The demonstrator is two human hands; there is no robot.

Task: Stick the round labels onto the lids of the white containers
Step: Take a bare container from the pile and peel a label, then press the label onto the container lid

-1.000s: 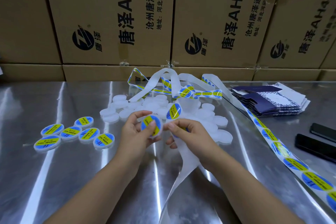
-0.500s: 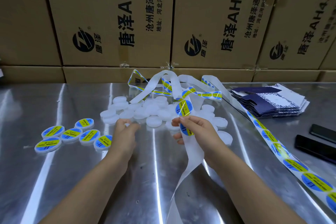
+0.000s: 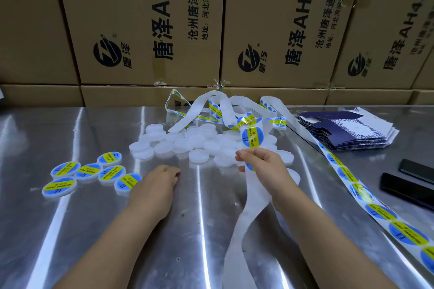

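Several white containers with blue-and-yellow round labels [image 3: 128,182] lie in a group at the left of the steel table [image 3: 70,129]. A pile of plain white containers [image 3: 199,142] sits in the middle, farther back. My left hand [image 3: 159,183] rests palm down on the table just right of the labelled group, holding nothing, its fingers loosely curled. My right hand [image 3: 263,164] pinches the white backing strip [image 3: 249,206], which trails down toward me. One round label [image 3: 252,137] stands up above my fingertips, half peeled from the strip.
A long strip of labels [image 3: 352,183] runs along the right and tangles at the back [image 3: 211,110]. Folded dark blue cartons [image 3: 347,129] and two black phones [image 3: 415,169] [image 3: 406,191] lie at the right. Cardboard boxes [image 3: 145,26] wall off the back.
My left hand has set the freshly labelled container down at the right end of the labelled group and let go. My right hand has lifted the strip, and a label now stands higher.
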